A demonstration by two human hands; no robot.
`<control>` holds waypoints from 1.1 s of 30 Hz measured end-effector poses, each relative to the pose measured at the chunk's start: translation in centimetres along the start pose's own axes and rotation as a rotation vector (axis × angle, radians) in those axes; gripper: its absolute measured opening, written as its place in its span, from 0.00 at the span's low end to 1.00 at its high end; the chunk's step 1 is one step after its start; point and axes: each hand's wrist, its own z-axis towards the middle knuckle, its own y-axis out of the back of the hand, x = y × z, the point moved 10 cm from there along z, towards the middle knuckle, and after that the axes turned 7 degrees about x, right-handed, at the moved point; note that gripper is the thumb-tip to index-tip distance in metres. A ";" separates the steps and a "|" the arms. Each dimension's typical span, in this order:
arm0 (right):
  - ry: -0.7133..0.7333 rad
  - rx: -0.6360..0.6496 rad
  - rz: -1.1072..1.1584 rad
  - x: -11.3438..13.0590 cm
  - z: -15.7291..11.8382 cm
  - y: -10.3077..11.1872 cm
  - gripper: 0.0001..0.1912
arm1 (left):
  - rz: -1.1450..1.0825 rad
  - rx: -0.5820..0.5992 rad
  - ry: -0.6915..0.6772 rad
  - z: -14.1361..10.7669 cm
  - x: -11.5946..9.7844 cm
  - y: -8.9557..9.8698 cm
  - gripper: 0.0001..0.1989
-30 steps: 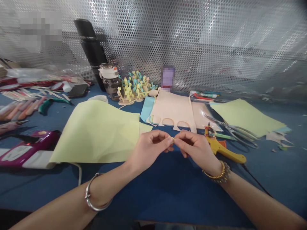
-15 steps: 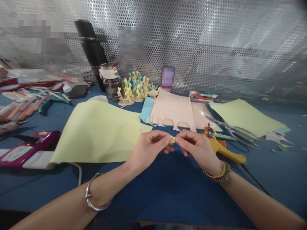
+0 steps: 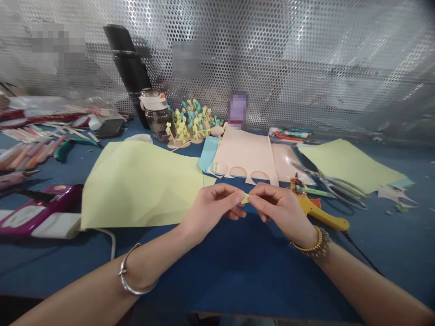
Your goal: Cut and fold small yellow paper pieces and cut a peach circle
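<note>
A small piece of pale yellow paper is pinched between my two hands above the blue table. My left hand grips its left end with thumb and forefinger. On the other end, the fingertips of my right hand are closed. Its exact shape is mostly hidden by the fingers. A large yellow-green sheet lies curved behind my left forearm. Just right of my right hand is a yellow glue gun with a dark cord. Pink paper with round cut-outs along its edge lies beyond my fingers.
Scissors rest near more yellow-green sheets at right. Small paper flowers on stands stand at the back beside a drinking bottle and a tall black flask. A purple device and pliers lie at left.
Both hands stay almost in place, still pinching the small yellow paper. The large yellow-green sheet's left edge sits slightly further right; the view has shifted a little.
</note>
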 end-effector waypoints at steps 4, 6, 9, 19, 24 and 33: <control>0.004 0.003 0.003 0.1 0.0 -0.1 0.09 | -0.078 0.024 0.062 0.1 0.8 -0.2 0.11; 0.004 0.007 0.011 0.1 0.0 -0.2 0.09 | -0.105 0.033 0.092 0.1 1.0 -0.2 0.11; -0.001 0.013 0.020 0.1 -0.1 -0.2 0.09 | -0.140 0.057 0.155 0.1 1.6 -0.5 0.11; -0.012 0.043 0.047 0.2 0.0 -0.4 0.09 | -0.215 0.153 0.228 0.0 2.2 -1.2 0.09; -0.007 0.068 0.060 0.2 0.0 -0.5 0.08 | -0.223 0.172 0.280 -0.1 2.6 -1.3 0.08; -0.021 0.083 0.024 0.4 -0.1 -0.6 0.07 | -0.186 0.197 0.283 -0.1 2.5 -1.3 0.09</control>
